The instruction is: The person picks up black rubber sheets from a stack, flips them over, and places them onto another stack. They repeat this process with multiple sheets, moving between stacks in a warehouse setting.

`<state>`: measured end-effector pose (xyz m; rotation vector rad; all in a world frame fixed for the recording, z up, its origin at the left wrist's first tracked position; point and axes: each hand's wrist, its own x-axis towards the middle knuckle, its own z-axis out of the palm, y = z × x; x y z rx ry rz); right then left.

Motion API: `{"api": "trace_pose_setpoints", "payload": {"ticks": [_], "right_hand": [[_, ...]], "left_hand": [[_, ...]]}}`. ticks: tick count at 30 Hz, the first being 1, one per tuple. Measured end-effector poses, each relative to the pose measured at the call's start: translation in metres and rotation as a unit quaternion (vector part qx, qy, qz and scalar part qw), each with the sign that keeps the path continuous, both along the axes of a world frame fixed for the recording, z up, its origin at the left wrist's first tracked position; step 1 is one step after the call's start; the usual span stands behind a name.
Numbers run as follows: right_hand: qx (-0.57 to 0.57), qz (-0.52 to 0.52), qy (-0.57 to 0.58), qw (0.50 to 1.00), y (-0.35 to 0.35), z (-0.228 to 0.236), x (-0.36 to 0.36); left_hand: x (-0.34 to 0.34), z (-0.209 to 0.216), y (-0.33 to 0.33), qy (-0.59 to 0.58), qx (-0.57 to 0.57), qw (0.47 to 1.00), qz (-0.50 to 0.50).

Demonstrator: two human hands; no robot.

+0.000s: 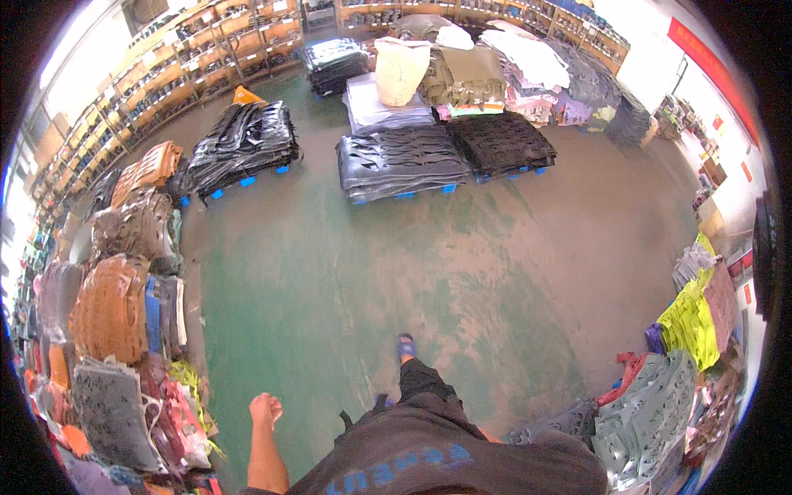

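My left hand hangs beside my body over the green floor, its fingers curled into a loose fist. Nothing shows sticking out of it, and it touches nothing. My right hand is out of sight; only a sliver of skin shows beyond the right side of my dark shirt. One foot in a blue slipper is forward on the floor. Nearest to my left hand, though well apart from it, are piles of punched sheets at the left, among them a grey stack and an orange-brown stack.
Ahead, stacks of black cut sheets sit on blue pallets, with a cream sack behind. Another black stack stands left of them. Grey punched sheets and yellow-green ones heap up at the right. Loaded shelves line the back.
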<state>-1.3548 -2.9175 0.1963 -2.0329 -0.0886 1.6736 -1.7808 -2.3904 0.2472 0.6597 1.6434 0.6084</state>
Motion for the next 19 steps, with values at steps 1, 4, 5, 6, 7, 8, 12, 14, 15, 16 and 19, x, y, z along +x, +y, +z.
{"api": "trace_pose_setpoints", "payload": {"ticks": [1,4,5,6,7,8,12,14,15,16,19], "right_hand": [[0.002,-0.003,0.003,1.000,0.010,-0.007,0.010],[0.014,-0.019,0.019,1.000,0.063,-0.032,0.057],[0.024,-0.028,0.026,0.999,0.086,-0.041,0.080],[0.040,-0.047,0.042,0.997,0.114,-0.049,0.107],[0.061,-0.083,0.063,0.993,0.153,-0.051,0.138],[0.081,-0.133,0.095,0.983,0.187,-0.050,0.165],[0.077,-0.209,0.081,0.971,0.411,-0.029,0.302],[0.159,-0.216,0.048,0.962,0.500,0.003,0.365],[0.201,-0.246,0.064,0.946,0.536,0.020,0.389],[0.205,-0.214,0.038,0.954,0.567,0.035,0.407],[0.221,-0.140,-0.056,0.964,0.648,0.066,0.431]], "left_hand": [[0.020,0.004,0.020,-0.025,0.033,0.999,0.010],[0.097,-0.004,0.051,-0.057,0.013,0.997,-0.059],[0.123,-0.012,0.051,-0.076,-0.008,0.992,-0.100],[0.145,-0.019,0.041,-0.066,-0.053,0.988,-0.127],[0.174,-0.028,0.053,-0.072,-0.081,0.981,-0.160],[0.203,-0.041,0.052,-0.019,-0.044,0.971,-0.232],[0.227,-0.050,0.054,0.240,0.070,0.894,-0.372],[0.236,-0.044,0.079,0.157,-0.023,0.965,-0.208],[0.237,-0.038,0.094,0.058,-0.119,0.984,-0.118],[0.243,-0.034,0.101,0.032,-0.147,0.987,-0.060],[0.243,-0.050,0.140,0.009,-0.147,0.989,0.024]]}}
